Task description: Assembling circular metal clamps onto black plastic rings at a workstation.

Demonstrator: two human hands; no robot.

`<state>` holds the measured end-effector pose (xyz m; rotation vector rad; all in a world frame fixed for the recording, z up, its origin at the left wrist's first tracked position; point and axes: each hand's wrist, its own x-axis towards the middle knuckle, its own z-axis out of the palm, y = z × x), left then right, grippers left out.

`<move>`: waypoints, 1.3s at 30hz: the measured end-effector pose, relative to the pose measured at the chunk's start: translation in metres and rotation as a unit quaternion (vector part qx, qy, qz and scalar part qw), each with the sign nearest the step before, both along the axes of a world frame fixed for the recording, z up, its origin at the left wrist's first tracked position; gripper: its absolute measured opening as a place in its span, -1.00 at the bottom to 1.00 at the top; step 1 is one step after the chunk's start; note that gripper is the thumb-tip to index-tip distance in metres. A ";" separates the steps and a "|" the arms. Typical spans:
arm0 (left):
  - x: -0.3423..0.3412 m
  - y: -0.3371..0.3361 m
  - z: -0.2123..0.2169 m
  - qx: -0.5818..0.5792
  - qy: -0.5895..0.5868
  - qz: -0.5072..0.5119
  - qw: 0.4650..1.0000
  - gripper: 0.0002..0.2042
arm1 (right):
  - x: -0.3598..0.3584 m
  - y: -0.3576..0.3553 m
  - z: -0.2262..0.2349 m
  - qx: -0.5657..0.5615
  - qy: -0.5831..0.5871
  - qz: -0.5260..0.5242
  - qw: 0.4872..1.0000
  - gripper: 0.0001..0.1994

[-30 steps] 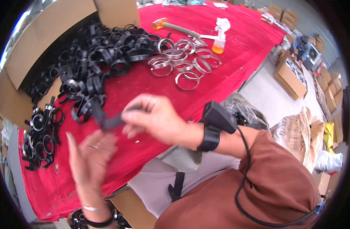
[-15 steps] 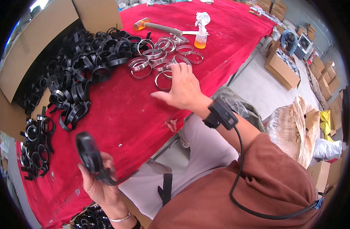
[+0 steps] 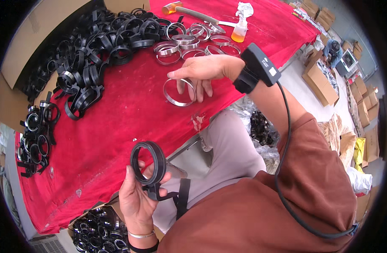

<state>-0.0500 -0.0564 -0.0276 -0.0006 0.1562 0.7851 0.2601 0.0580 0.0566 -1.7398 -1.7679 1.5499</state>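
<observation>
In my left hand [image 3: 136, 196] is a black plastic ring clamp [image 3: 159, 162], its round opening tilted up and its stem down between my fingers. My right hand [image 3: 197, 76] pinches a thin silver metal ring [image 3: 179, 104] between thumb and fingers, over the red cloth. Behind that hand lies a loose group of silver metal rings [image 3: 184, 39], some overlapping. Left of them spreads a large heap of black ring clamps [image 3: 92, 74]. A smaller cluster of black clamps with silver rings [image 3: 42, 144] sits at the table's left edge.
A hammer with an amber head [image 3: 171, 7] and a bottle of orange liquid [image 3: 239, 33] stand beyond the rings. Cardboard [image 3: 45, 38] walls the heap. A box of finished-looking clamps [image 3: 98, 232] is below the table edge. Another person [image 3: 333, 51] is far right among cartons.
My right hand has picked up a silver ring and drawn it back toward me. My left hand has moved right with the black clamp, turning its opening more into view.
</observation>
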 end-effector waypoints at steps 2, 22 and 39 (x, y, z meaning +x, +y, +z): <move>0.001 -0.002 -0.005 -0.027 -0.036 -0.021 0.999 -0.52 | 0.008 0.009 0.002 0.036 -0.067 0.024 0.997 -0.50; 0.028 0.009 0.031 0.099 0.233 0.067 0.965 -0.58 | -0.019 -0.019 0.006 0.413 -0.215 0.222 0.857 -0.37; 0.038 0.010 0.047 0.239 0.356 0.209 0.879 -0.56 | -0.114 -0.071 -0.004 0.573 -0.011 0.154 0.805 -0.43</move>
